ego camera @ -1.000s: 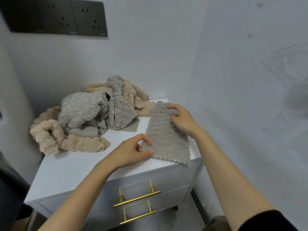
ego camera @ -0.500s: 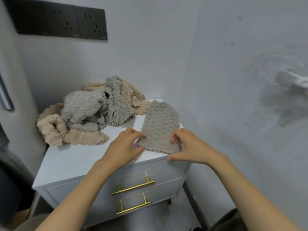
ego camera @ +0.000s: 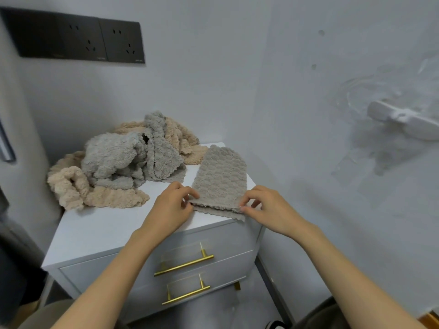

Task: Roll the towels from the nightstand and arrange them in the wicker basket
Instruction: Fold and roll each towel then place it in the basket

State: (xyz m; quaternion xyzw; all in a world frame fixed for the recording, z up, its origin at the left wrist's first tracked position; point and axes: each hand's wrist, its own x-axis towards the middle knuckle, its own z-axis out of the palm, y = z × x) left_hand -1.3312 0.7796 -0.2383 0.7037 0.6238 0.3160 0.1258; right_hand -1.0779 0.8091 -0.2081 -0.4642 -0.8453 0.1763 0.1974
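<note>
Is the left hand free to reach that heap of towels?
Probably yes: the heap lies just beyond the left hand with bare nightstand top between, though that hand pinches the flat grey towel.

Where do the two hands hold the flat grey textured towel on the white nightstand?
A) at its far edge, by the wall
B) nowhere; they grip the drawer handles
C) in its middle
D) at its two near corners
D: the left hand and the right hand pinch the near corners of the flat grey textured towel on the white nightstand.
</note>
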